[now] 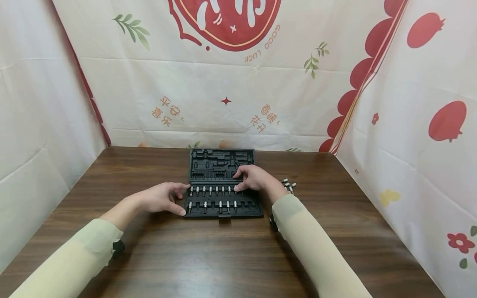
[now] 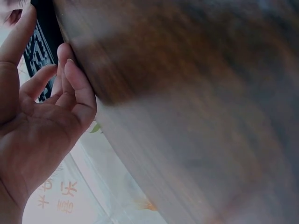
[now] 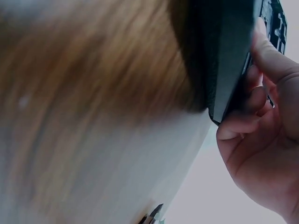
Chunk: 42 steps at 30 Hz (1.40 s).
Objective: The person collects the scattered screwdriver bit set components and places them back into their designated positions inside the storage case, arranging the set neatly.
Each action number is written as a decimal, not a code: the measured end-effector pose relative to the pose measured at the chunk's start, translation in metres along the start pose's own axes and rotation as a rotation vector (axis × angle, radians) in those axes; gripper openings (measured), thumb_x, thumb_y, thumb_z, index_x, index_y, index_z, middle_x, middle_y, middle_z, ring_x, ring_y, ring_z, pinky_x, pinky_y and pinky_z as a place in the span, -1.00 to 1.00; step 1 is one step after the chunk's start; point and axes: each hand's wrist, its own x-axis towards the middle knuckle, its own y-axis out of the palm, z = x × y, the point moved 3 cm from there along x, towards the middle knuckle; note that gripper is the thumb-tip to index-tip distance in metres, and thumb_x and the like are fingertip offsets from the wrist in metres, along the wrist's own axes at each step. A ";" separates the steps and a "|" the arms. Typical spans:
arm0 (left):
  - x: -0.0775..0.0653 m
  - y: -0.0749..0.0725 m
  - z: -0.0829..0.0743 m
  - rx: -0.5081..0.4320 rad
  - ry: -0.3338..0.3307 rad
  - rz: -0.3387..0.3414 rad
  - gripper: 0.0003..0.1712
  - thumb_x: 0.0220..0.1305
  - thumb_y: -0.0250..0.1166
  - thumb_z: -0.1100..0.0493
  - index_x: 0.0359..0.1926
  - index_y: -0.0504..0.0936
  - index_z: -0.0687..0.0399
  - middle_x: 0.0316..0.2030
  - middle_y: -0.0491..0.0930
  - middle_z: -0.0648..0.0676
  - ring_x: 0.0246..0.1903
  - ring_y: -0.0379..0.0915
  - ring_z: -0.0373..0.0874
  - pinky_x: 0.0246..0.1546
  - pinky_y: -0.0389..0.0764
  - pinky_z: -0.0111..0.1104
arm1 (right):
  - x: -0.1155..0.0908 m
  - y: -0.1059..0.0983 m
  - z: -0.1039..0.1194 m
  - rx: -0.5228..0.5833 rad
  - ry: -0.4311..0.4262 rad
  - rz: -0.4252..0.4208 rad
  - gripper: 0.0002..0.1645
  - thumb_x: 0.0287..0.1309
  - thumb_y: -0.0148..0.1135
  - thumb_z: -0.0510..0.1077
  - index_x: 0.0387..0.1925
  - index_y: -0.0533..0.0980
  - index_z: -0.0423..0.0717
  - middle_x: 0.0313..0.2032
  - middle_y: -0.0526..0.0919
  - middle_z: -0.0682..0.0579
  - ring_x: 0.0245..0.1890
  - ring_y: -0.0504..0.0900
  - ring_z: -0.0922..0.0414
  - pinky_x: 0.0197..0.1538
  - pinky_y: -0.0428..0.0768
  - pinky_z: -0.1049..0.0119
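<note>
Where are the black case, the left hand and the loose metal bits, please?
Black case (image 1: 214,164): head view, inside of its open lid.
Left hand (image 1: 162,198): head view, back of the hand.
Loose metal bits (image 1: 287,184): head view, one bit's surface.

My head feed is bright and even, lit seemingly from above, with a sheen on the desk (image 1: 201,256) near six o'clock and soft shadows beside the left sleeve (image 1: 67,260) at eight and the right sleeve (image 1: 316,252) at five. The left wrist feed looks dimmer and hazy, the desk defocused from one to five, the cloth (image 2: 112,179) washed out at seven. On the right wrist I get streaky blur around ten and near-white glare at five, though the right hand (image 3: 261,147) toward four is fairly sharp.
</note>
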 end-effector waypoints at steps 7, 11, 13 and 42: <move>-0.001 0.001 -0.004 0.008 0.001 -0.008 0.10 0.22 0.70 0.02 0.63 0.35 0.29 0.11 0.61 0.25 -0.15 0.57 -0.07 -0.06 0.59 -0.22 | -0.001 -0.003 0.006 -0.041 0.006 0.013 -0.55 0.25 0.66 -0.04 0.10 0.68 0.03 -0.39 0.54 0.04 -0.39 0.46 0.11 -0.16 0.46 0.23; 0.000 0.002 -0.005 0.001 -0.001 -0.008 0.10 0.22 0.70 0.02 0.63 0.35 0.29 0.10 0.60 0.25 -0.14 0.56 -0.06 -0.06 0.58 -0.22 | -0.001 -0.006 0.009 -0.067 0.021 0.020 -0.56 0.24 0.67 -0.04 0.08 0.68 0.02 -0.35 0.54 0.03 -0.37 0.44 0.09 -0.10 0.45 0.20; 0.000 0.002 -0.005 0.001 0.001 -0.008 0.10 0.22 0.70 0.03 0.62 0.36 0.30 0.09 0.61 0.25 -0.15 0.55 -0.06 -0.07 0.58 -0.22 | 0.000 -0.006 0.009 -0.072 0.019 0.025 -0.57 0.24 0.67 -0.03 0.07 0.67 0.02 -0.33 0.55 0.02 -0.35 0.44 0.09 -0.08 0.45 0.20; 0.005 0.000 -0.008 0.080 -0.015 0.010 0.12 0.18 0.72 0.02 0.61 0.36 0.29 0.04 0.65 0.22 -0.04 0.58 0.00 0.02 0.57 -0.18 | 0.002 0.002 0.018 -0.076 0.102 0.022 -0.64 0.36 0.57 -0.03 0.14 0.73 0.18 0.45 0.61 -0.08 0.44 0.55 -0.16 0.50 0.51 -0.12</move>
